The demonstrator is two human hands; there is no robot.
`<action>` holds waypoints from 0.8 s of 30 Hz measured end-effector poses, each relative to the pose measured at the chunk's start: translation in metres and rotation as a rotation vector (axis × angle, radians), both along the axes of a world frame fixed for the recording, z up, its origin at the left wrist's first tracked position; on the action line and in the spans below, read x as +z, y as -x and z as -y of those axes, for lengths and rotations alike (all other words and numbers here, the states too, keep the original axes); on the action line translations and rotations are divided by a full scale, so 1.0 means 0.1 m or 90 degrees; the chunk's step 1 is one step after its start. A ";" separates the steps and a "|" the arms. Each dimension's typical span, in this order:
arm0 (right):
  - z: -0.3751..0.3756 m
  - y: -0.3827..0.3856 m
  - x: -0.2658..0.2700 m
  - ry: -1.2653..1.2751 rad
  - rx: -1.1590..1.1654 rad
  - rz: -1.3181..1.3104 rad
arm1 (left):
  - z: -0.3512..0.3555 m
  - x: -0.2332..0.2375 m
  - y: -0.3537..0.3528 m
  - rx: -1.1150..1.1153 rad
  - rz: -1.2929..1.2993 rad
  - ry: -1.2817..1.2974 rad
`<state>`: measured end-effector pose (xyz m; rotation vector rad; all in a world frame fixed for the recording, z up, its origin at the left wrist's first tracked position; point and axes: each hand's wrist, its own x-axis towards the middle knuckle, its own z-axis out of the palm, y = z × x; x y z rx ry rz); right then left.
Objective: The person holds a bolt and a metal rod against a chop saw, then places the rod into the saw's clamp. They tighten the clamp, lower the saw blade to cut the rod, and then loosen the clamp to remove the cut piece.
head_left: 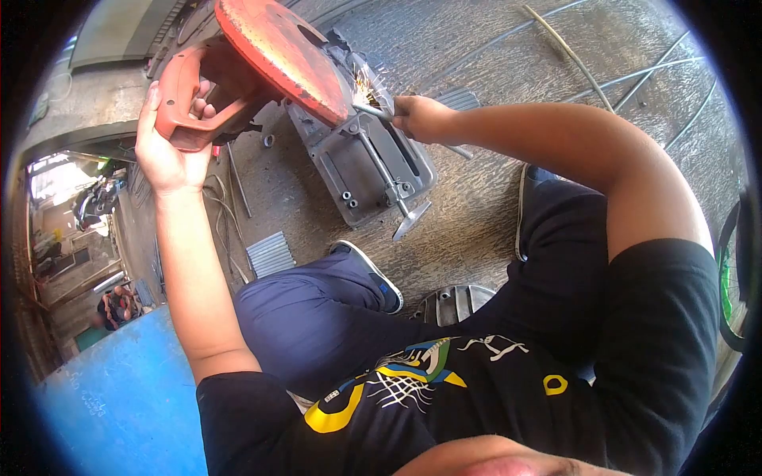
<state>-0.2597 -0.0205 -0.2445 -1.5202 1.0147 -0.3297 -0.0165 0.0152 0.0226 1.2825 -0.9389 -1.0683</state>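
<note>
Cutting a thin metal rod [459, 149] on the cut-off saw [282, 55] is the step in hand, as we read it from the sparks [367, 81] at the blade; to do it well we would lower the blade with even, modest pressure and let the wheel bite at its own pace; we would hold the rod flat against the saw base [367, 170] so it cannot twist or chatter; we would also want the fingers well back from the wheel, since the holding hand sits close to the sparks.

Our left hand [163, 135] is closed around the orange handle [186, 107], fingers curled through the grip and thumb over the top; our right hand [421, 117] is clenched on the rod, just beside the blade guard.

The rod lies across the far end of the saw base, one end under the wheel and the other poking out past our right hand; it sits between the two hands, touching the right one and well apart from the left; the vise crank [411, 218] juts from the near edge of the base toward our knees; the whole saw stands on the concrete floor [492, 47], where more loose rods [571, 55] lie well apart at the far side.
</note>
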 end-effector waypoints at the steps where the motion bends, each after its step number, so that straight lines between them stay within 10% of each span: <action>1: 0.00 0.01 0.04 0.000 0.000 0.000 | 0.00 0.00 0.00 0.000 0.000 0.000; 19: 0.08 0.11 0.15 -0.271 0.032 0.128 | -0.02 -0.02 -0.11 -0.070 -0.024 -0.011; 22: 0.25 0.12 0.19 -0.146 0.070 -0.021 | -0.03 -0.02 -0.10 -0.070 -0.016 -0.014; 24: 0.40 0.09 0.05 0.272 0.095 -0.125 | -0.03 -0.02 -0.10 -0.056 -0.018 -0.017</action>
